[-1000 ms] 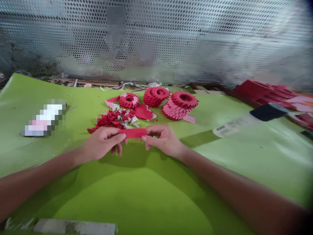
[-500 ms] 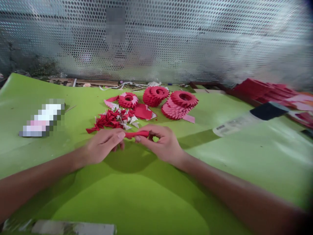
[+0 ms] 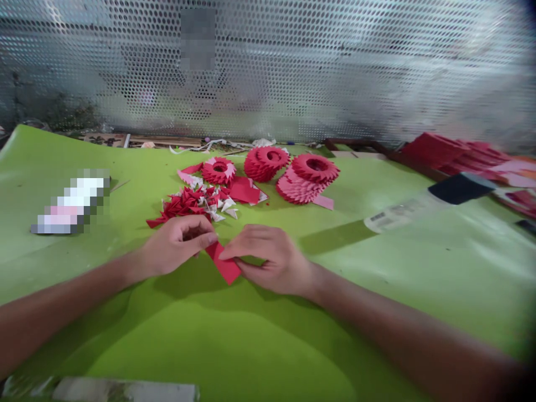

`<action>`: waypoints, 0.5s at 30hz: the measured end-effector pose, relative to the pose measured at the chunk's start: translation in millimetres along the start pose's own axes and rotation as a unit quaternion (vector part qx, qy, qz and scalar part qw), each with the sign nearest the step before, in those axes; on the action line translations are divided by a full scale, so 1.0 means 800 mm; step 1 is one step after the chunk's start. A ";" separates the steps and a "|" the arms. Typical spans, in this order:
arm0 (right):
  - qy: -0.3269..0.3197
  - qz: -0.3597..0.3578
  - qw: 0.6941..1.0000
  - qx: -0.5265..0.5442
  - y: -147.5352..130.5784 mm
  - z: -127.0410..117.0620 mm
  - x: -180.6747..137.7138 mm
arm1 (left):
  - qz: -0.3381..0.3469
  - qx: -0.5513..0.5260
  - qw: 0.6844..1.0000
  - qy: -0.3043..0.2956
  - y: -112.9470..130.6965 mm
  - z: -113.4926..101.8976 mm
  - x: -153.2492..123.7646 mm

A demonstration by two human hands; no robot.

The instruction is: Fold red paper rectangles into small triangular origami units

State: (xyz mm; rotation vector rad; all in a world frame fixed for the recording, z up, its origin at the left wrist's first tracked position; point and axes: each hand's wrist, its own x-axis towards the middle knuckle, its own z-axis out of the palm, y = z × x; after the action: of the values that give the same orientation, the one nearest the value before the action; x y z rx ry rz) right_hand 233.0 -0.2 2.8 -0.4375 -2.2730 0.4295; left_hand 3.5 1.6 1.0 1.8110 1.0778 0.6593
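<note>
A small red piece of paper point(image 3: 228, 269) slants between my two hands over the green tabletop. My left hand point(image 3: 178, 245) pinches its upper left end between thumb and fingers. Thumb and forefinger of my right hand point(image 3: 268, 258) close on its right edge. Just beyond my left hand lies a pile of folded red and white paper pieces point(image 3: 184, 205). Flat red paper slips point(image 3: 245, 190) rest behind it, beside a small red-and-pink paper ring point(image 3: 219, 170).
Red paper rings point(image 3: 267, 163) and a pink-and-red ring stack point(image 3: 307, 178) stand farther back. A clear bottle with a black cap point(image 3: 460, 188) is at right, near red paper stacks point(image 3: 452, 153). A blurred-out object point(image 3: 73, 204) lies left. Perforated metal sheeting point(image 3: 268, 67) rises behind the green table point(image 3: 234, 346).
The red paper was level and narrow between my fingers; now it slants down with its flat face showing. My right hand has dropped slightly and its fingers have shifted along the paper.
</note>
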 end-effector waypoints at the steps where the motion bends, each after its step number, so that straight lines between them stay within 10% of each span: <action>1: -0.007 -0.003 1.000 0.010 0.000 0.000 0.001 | 0.001 0.001 1.000 -0.001 0.000 0.000 0.000; 15: -0.074 0.039 0.993 0.086 0.005 0.001 0.002 | 0.041 0.068 0.997 0.018 0.004 0.003 0.001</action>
State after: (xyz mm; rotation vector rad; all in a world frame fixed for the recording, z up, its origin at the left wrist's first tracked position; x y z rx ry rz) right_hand 232.2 3.6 1.6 -0.4189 -2.3422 0.7128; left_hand 6.5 0.5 2.7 1.9767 1.1003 0.6839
